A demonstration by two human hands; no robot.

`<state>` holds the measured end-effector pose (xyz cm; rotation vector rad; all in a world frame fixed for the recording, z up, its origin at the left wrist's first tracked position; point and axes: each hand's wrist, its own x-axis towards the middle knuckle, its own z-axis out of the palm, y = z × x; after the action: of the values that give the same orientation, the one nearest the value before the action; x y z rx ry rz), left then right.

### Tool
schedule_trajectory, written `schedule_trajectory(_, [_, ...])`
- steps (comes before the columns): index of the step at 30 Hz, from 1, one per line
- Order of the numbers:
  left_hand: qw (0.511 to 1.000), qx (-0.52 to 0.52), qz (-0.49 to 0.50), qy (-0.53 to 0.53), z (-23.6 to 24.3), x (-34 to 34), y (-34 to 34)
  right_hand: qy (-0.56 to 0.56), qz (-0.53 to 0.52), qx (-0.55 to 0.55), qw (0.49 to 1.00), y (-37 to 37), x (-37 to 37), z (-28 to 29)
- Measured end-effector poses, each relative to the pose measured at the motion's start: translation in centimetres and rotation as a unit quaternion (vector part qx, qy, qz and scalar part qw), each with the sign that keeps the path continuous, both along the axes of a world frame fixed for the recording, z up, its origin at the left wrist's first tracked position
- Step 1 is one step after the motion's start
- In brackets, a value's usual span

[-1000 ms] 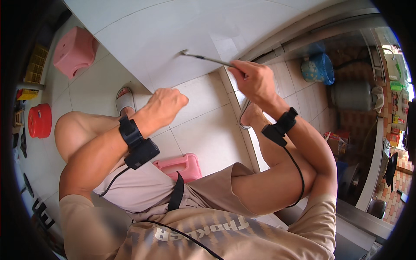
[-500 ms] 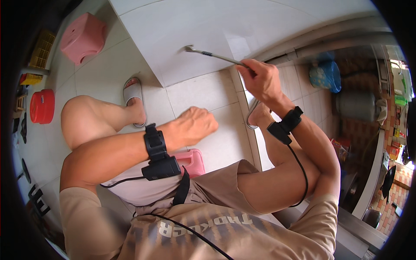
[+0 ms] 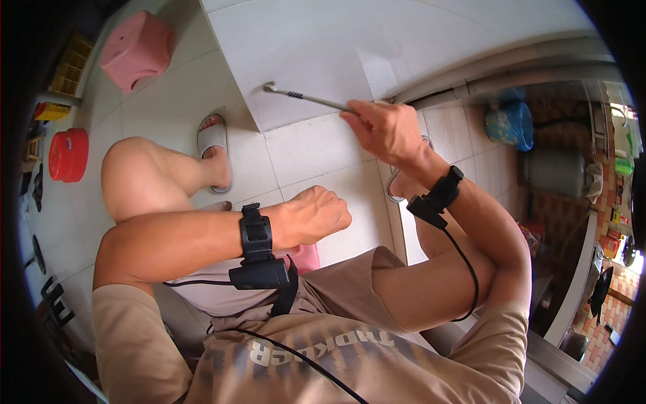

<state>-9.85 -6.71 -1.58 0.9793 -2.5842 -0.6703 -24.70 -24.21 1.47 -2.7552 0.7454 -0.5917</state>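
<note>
My right hand (image 3: 387, 133) is closed around one end of a slim silver metal rod (image 3: 321, 103). The rod has a dark ribbed band and a small rounded, bent head, which lies against or just in front of the lower part of a white tiled wall (image 3: 303, 54); contact cannot be made out. My left hand (image 3: 314, 215) is curled into a fist above my lap, apart from the rod. Its fingers face away, so anything inside is hidden. Both wrists wear black straps with small boxes and cables.
A pink stool (image 3: 138, 50) and a red round tub (image 3: 68, 155) stand on the tiled floor to the left. Part of another pink plastic thing (image 3: 307, 258) shows below my left hand. At right are a blue bag (image 3: 511, 121) and a grey cylinder (image 3: 555, 171).
My right hand has moved left and slightly down, carrying the rod's head closer to the wall's lower left corner. My left fist has shifted right and down.
</note>
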Motion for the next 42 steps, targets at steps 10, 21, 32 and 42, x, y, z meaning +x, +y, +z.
schedule_trajectory(10, [0.995, 0.051, -0.049, -0.072, 0.7, -0.2, -0.2, 0.017, -0.001, -0.062, 0.998, 0.1, 0.9, 1.2])
schedule_trajectory(21, [0.999, 0.009, -0.027, -0.034, -0.8, 1.1, 0.2, 0.147, -0.247, 0.025, 0.957, -7.8, -12.3, -2.2])
schedule_trajectory(32, [0.999, 0.007, -0.027, -0.022, 1.0, 0.6, -1.0, -0.045, -0.448, 0.049, 0.891, -10.4, -19.5, -1.0])
schedule_trajectory(42, [0.999, -0.030, 0.020, 0.023, 0.3, 0.3, -1.2, -0.116, -0.408, 0.065, 0.903, -10.1, -17.5, -1.1])
